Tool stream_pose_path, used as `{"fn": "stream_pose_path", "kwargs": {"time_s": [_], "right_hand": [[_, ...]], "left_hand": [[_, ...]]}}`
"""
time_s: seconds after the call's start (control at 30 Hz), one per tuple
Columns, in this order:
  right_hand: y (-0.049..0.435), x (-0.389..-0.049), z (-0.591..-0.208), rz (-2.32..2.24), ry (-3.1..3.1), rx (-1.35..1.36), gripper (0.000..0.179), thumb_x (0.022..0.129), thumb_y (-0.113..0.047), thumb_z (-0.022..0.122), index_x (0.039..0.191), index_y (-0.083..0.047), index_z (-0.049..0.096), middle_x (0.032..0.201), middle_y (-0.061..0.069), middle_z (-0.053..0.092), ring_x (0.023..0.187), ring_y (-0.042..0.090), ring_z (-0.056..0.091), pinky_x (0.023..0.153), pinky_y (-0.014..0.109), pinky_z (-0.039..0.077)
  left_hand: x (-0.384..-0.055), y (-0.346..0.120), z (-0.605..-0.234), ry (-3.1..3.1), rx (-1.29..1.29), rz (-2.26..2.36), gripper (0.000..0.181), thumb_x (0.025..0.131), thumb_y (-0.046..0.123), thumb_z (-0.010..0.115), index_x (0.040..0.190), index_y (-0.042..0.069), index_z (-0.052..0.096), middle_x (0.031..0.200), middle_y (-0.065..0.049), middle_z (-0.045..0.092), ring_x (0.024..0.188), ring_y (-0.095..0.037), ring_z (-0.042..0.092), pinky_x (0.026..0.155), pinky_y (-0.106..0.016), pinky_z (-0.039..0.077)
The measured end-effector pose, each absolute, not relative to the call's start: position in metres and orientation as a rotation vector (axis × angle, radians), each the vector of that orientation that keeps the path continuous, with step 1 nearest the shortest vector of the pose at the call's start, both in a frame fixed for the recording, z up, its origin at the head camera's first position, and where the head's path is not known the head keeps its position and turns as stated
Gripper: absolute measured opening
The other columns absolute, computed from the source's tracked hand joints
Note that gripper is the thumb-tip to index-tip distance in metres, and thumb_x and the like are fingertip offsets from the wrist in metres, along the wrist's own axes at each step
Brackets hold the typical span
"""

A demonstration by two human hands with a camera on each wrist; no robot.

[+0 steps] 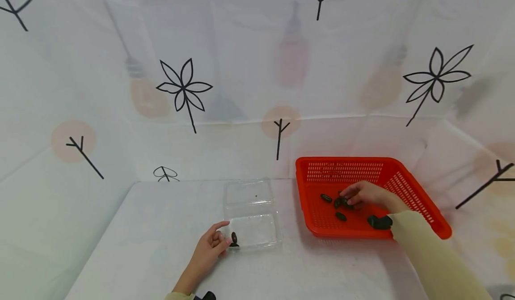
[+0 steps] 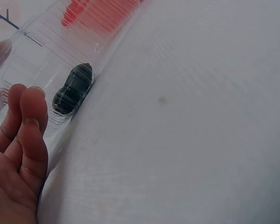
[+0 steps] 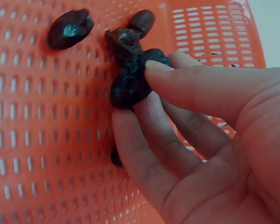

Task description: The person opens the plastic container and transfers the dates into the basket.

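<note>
In the head view my right hand (image 1: 368,194) reaches into the red plastic basket (image 1: 318,233). Its thumb and fingers pinch a black, wrinkled date (image 3: 129,88), seen close up in the right wrist view. Beside that date lie a brownish wrinkled date (image 3: 123,41) and a smaller dark one (image 3: 143,21); another date (image 3: 70,29) sits apart on the slotted floor. My left hand (image 1: 209,246) rests at the left side of a clear plastic box (image 1: 257,235), fingers loosely bent by its wall. Two dark dates (image 2: 74,88) are in the box's front left corner.
The box's clear lid (image 1: 247,192) lies folded back behind it. A white cloth (image 1: 161,264) covers the table, and a patterned white sheet (image 1: 241,90) hangs behind. The basket's raised, slotted walls surround my right hand.
</note>
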State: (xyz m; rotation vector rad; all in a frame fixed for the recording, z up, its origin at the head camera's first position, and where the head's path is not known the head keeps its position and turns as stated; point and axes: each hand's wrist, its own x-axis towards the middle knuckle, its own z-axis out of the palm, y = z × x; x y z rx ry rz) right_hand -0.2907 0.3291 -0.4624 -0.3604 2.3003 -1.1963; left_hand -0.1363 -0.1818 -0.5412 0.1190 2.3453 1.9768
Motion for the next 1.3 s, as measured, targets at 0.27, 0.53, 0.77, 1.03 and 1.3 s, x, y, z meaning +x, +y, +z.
{"fn": "stream_pose_path", "kwargs": {"time_s": [0.27, 0.53, 0.77, 1.03, 1.3], "right_hand": [[0.327, -0.290, -0.462, -1.119, 2.329, -0.348, 0.029, 0.089, 0.004, 0.066, 0.117, 0.009, 0.067, 0.108, 0.017, 0.068, 0.095, 0.026, 0.065, 0.080, 0.043, 0.056], [0.328, -0.292, -0.461, -1.134, 2.330, -0.414, 0.029, 0.092, 0.000, 0.065, 0.119, 0.013, 0.064, 0.111, 0.021, 0.068, 0.097, 0.027, 0.066, 0.082, 0.041, 0.056], [0.321, -0.289, -0.449, -1.186, 2.328, -0.428, 0.034, 0.094, -0.005, 0.065, 0.123, 0.011, 0.062, 0.114, 0.022, 0.067, 0.098, 0.031, 0.064, 0.083, 0.043, 0.055], [0.301, -0.281, -0.426, -1.213, 2.342, -0.465, 0.036, 0.097, -0.011, 0.064, 0.128, 0.005, 0.062, 0.121, 0.021, 0.065, 0.108, 0.036, 0.063, 0.087, 0.043, 0.054], [0.275, -0.270, -0.407, -1.168, 2.409, -0.574, 0.033, 0.096, -0.016, 0.066, 0.126, -0.003, 0.066, 0.117, 0.015, 0.067, 0.105, 0.036, 0.063, 0.086, 0.040, 0.055]], "left_hand": [[-0.137, -0.181, -0.541, 2.344, 0.092, 1.966, 0.052, 0.093, 0.008, 0.070, 0.141, 0.006, 0.050, 0.075, -0.004, 0.053, 0.058, -0.016, 0.052, 0.057, -0.024, 0.045], [-0.135, -0.178, -0.531, 2.341, 0.080, 1.950, 0.050, 0.094, 0.002, 0.067, 0.140, 0.000, 0.050, 0.074, -0.005, 0.052, 0.058, -0.015, 0.052, 0.056, -0.023, 0.044], [-0.137, -0.180, -0.540, 2.352, 0.090, 1.965, 0.051, 0.093, 0.007, 0.069, 0.141, 0.005, 0.051, 0.075, -0.003, 0.053, 0.058, -0.014, 0.052, 0.056, -0.023, 0.044], [-0.134, -0.179, -0.541, 2.370, 0.122, 1.974, 0.050, 0.092, 0.011, 0.072, 0.138, 0.006, 0.053, 0.075, -0.005, 0.053, 0.058, -0.013, 0.052, 0.057, -0.024, 0.046], [-0.133, -0.178, -0.544, 2.400, 0.194, 1.989, 0.050, 0.093, 0.011, 0.071, 0.138, 0.002, 0.052, 0.073, 0.000, 0.054, 0.056, -0.011, 0.052, 0.054, -0.025, 0.047]]}}
